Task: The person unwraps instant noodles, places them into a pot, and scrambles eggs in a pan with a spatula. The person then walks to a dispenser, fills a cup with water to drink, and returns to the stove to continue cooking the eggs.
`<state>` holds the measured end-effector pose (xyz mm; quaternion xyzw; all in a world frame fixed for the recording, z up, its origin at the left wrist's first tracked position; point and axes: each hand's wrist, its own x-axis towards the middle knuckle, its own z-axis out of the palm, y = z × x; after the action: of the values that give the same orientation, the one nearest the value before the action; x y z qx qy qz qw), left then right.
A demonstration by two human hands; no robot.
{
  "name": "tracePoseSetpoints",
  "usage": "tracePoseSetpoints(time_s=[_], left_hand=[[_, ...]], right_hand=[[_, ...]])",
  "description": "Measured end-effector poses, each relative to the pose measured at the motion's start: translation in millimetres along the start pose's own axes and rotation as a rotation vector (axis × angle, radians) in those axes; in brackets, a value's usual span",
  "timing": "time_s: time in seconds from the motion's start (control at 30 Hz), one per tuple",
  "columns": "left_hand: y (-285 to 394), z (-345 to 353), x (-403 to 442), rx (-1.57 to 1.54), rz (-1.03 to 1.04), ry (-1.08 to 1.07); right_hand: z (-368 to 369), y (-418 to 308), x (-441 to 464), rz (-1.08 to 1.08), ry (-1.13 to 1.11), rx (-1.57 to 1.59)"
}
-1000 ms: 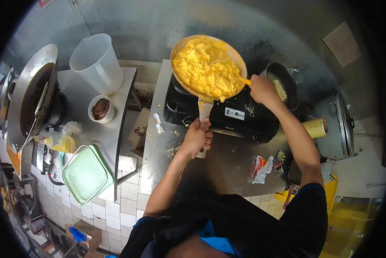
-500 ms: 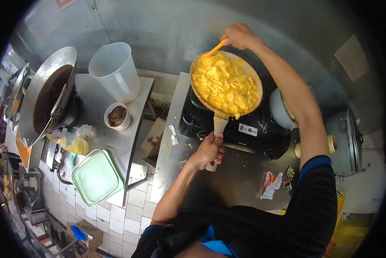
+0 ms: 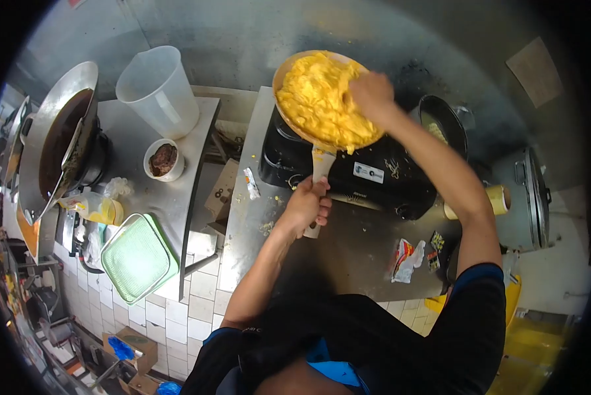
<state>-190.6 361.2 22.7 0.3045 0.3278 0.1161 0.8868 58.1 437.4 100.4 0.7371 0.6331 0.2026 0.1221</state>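
Observation:
My left hand (image 3: 305, 207) is wrapped round the pale handle (image 3: 322, 163) of a frying pan (image 3: 310, 139), which sits over a black gas stove (image 3: 351, 181). Soft yellow scrambled eggs (image 3: 318, 99) fill the pan almost to its rim. Over the pan's right side, my right hand (image 3: 372, 99) is closed on an orange spatula; the hand hides nearly all of it, and its head is buried in the eggs. Motion slightly blurs the right hand.
A dark pan (image 3: 457, 128) stands on the stove's right side, near a lidded pot (image 3: 526, 197). Torn wrappers (image 3: 406, 260) lie on the counter. On the left table are a clear pitcher (image 3: 160, 92), a small tub (image 3: 164, 160), a green basket (image 3: 137, 257) and a large wok (image 3: 61, 138).
My right hand has moved from the pan's far rim down and right, over the eggs. The eggs are heaped differently. The whole view has shifted, and the dark pan at right shows more.

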Motion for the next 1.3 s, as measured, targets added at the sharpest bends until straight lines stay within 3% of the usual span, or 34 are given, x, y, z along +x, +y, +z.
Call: tracePoseSetpoints(time_s=[0.13,0.23,0.27,0.33,0.4,0.57,0.63,0.73,0.8,0.87,0.9,1.0,1.07,1.17,1.23,1.3], left_hand=[[21.7,-13.9,-1.7,0.024,0.012,-0.003],[27.2,-21.9,5.5,0.008,0.001,-0.028],[28.1,-21.2,5.0,0.001,-0.004,-0.03],[25.8,-19.1,6.8,-0.034,-0.009,-0.044],[21.6,-20.8,10.4,-0.046,0.025,-0.088],[27.4,-17.4,8.8,-0.051,-0.003,-0.065],[23.7,-17.7,7.6,-0.063,-0.023,-0.062],[26.2,-15.6,8.1,-0.042,-0.025,-0.068],[24.7,-16.2,7.9,-0.019,-0.018,-0.045],[25.5,-15.5,5.8,0.003,-0.024,-0.051],[27.2,-15.8,4.9,0.019,-0.03,-0.057],[20.8,-20.2,11.0,0.014,0.002,-0.079],[23.0,-17.9,9.6,0.015,0.002,-0.077],[20.7,-18.2,9.8,-0.039,0.002,-0.058],[20.7,-19.2,11.4,-0.042,0.003,-0.065],[21.2,-18.6,11.9,-0.054,-0.002,-0.065]], right_hand=[[-101.5,30.2,-27.6,0.076,0.011,0.064],[-148.7,9.3,-68.9,-0.011,-0.105,0.058],[-140.8,-1.2,-72.4,-0.045,-0.052,0.072],[-80.3,-22.6,-48.7,0.176,-0.04,0.341],[-18.1,-16.4,-20.5,0.054,0.075,0.318],[-99.3,33.3,-34.2,-0.054,-0.006,0.07],[-151.7,28.7,-64.3,-0.038,-0.096,0.149],[-135.2,6.0,-83.4,-0.238,-0.029,0.128],[-91.6,-16.3,-66.2,-0.219,-0.109,0.122],[-77.2,-27.1,-46.7,-0.021,-0.094,0.288],[-63.4,-24.4,-32.6,-0.024,-0.084,0.294],[-20.7,-1.8,14.3,0.08,0.029,0.271],[-9.0,16.4,45.1,0.057,-0.081,0.055],[-41.2,29.0,58.2,0.163,-0.131,0.154],[-58.7,50.5,54.5,0.019,-0.088,0.045],[-122.9,48.2,29.3,0.076,-0.146,0.027]])
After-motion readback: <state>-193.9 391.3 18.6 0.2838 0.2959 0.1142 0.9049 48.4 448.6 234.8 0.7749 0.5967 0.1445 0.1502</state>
